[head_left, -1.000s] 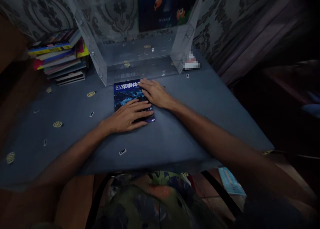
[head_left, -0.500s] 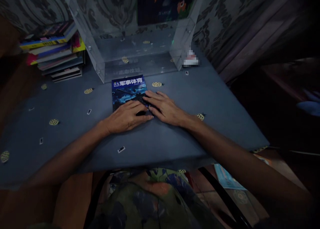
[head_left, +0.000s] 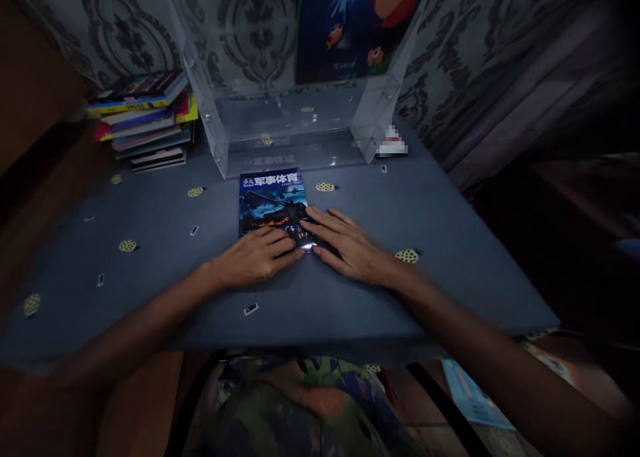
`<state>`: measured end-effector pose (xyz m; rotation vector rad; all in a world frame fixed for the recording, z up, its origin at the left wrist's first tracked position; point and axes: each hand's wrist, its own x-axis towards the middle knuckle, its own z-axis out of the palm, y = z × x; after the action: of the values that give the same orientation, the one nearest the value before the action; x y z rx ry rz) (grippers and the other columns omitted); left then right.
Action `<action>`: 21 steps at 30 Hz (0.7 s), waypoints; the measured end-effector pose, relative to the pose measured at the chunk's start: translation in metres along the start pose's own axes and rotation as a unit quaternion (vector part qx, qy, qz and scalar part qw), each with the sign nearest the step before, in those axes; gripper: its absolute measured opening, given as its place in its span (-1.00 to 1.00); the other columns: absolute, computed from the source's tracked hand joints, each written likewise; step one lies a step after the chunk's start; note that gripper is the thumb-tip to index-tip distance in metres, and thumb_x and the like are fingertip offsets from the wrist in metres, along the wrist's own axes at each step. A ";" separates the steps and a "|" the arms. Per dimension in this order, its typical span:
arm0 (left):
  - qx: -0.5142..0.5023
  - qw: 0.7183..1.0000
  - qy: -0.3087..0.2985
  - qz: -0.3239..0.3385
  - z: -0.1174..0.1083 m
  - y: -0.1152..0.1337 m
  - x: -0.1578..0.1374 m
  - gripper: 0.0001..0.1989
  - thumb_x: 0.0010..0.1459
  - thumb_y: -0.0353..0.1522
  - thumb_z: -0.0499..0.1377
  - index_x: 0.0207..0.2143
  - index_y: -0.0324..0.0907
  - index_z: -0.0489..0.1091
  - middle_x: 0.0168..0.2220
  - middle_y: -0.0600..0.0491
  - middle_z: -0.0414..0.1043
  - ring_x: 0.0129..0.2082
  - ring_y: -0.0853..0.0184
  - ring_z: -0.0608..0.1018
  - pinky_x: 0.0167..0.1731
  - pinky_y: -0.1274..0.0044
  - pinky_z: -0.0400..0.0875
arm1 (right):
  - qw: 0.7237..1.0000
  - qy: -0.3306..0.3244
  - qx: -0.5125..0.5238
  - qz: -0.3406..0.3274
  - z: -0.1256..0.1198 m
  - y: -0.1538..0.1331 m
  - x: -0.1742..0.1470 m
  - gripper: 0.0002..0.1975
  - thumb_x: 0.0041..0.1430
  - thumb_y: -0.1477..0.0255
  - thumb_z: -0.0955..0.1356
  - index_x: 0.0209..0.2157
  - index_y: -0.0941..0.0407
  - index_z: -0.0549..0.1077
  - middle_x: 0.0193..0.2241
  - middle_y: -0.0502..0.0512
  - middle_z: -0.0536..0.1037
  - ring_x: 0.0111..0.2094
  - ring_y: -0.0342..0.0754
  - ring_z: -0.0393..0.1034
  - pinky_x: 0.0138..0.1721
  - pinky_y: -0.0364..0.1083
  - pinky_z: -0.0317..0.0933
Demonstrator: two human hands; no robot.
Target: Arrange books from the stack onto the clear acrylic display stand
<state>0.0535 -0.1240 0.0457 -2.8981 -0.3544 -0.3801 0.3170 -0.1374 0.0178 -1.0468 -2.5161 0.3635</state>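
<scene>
A dark blue magazine with large white Chinese lettering and a tank on its cover lies flat on the table, in front of a clear acrylic stand. My left hand rests palm down over its lower left part, fingers slightly bent and thumb stretched along the bottom edge. Against the right side lies my right hand, its fingers extended and apart, the tips touching the cover near the lower right corner. Neither hand grips the magazine. The lower left corner is hidden under my left hand.
Behind the magazine stands the clear acrylic stand, with a dark blue picture book upright in it. A stack of books is at the back left. A pixelated white item sits right of the stand. The table has a patterned grey-blue cloth.
My view has tilted up, so everything sits lower and further right in the frame. My hands have slid slightly toward me along the magazine, uncovering more of its cover.
</scene>
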 end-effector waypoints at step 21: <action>0.032 0.988 0.042 -0.144 -0.024 0.023 -0.076 -0.73 0.38 -0.47 0.09 0.09 -0.18 0.41 -0.08 -0.03 0.60 -0.10 0.30 0.60 -0.19 0.51 0.56 | 0.993 -0.015 -0.008 -0.119 0.000 -0.027 0.005 -0.58 0.40 0.48 0.21 0.24 0.07 0.39 0.24 0.18 0.44 0.30 0.08 0.27 0.34 0.27 0.10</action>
<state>-0.0170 -0.1668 0.0436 -2.7600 -0.7601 -0.5219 0.2971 -0.1520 0.0294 -0.7383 -2.6360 0.2922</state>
